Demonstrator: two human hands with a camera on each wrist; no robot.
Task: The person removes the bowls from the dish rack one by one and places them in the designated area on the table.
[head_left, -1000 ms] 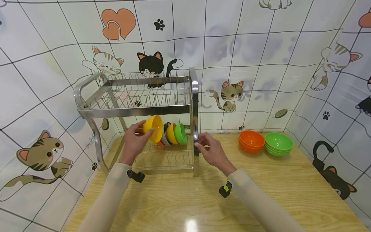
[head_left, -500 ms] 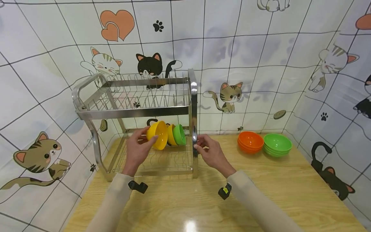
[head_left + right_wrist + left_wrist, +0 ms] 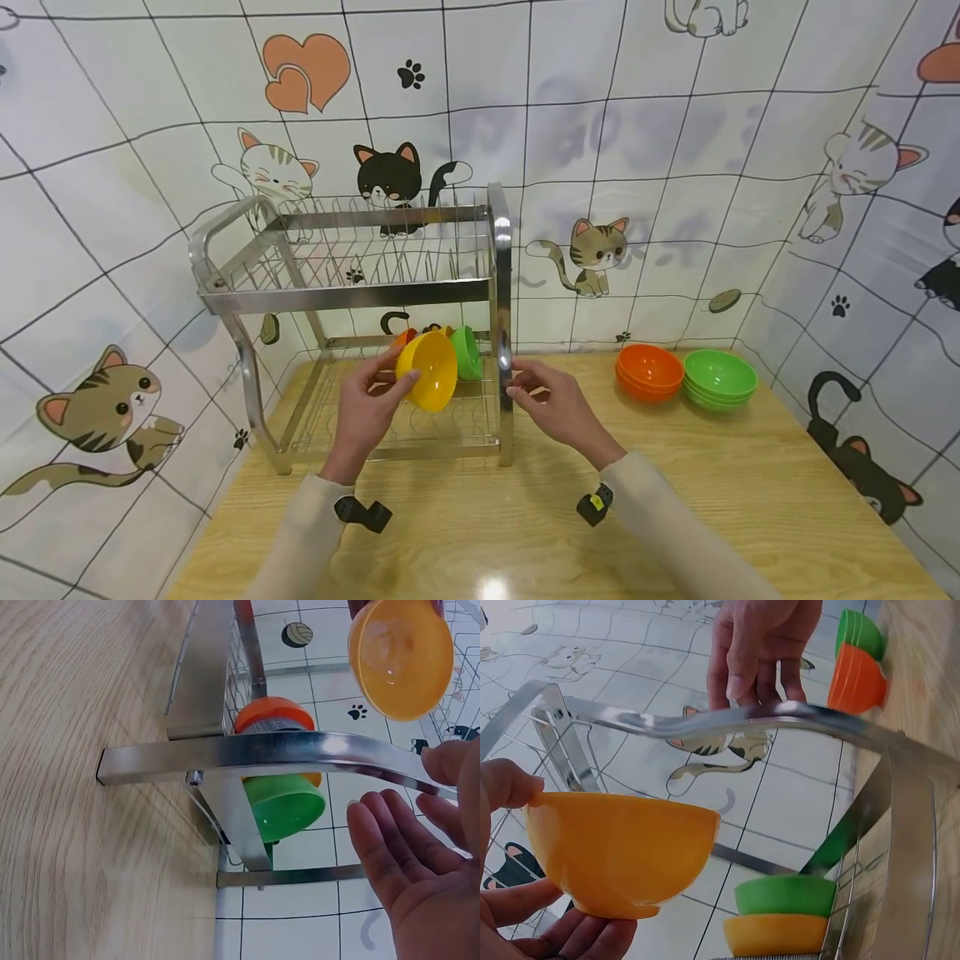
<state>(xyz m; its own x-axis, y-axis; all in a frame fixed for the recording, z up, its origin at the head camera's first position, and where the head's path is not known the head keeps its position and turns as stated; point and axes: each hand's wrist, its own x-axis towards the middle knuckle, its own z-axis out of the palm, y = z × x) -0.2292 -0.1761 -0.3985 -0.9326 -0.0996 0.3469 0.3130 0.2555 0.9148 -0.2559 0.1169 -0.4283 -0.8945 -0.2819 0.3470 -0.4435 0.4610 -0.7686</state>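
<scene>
Wallpaper (image 3: 67, 275) with dark grid lines covers the far left, where a striped cat print (image 3: 112, 408) shows. Next comes a metal rack (image 3: 375, 294) of 2 tiers, standing on a wooden table (image 3: 495, 517). The left hand (image 3: 366, 407), with a black device (image 3: 365, 514) at its cuff, grips 1 yellow bowl (image 3: 427, 371), thumb at the rim and fingers bent against the outside near the foot. That bowl is held below the upper tier, in front of a row of bowls, its mouth tilted to the right. The row, set on edge on the lower tier, runs from an orange bowl (image 3: 406, 337) through a patterned bowl (image 3: 274, 725) and a 2nd yellow bowl (image 3: 776, 934) to a green bowl (image 3: 467, 354). The right hand (image 3: 558, 407) is beside the rack's right upright, part-open, fingers loosely bent, grasping nothing; whether a fingertip touches the metal, I cannot tell. Farther right on the table, an orange bowl stack (image 3: 649, 373) stands just beside a green bowl stack (image 3: 720, 380), mouths up.
</scene>
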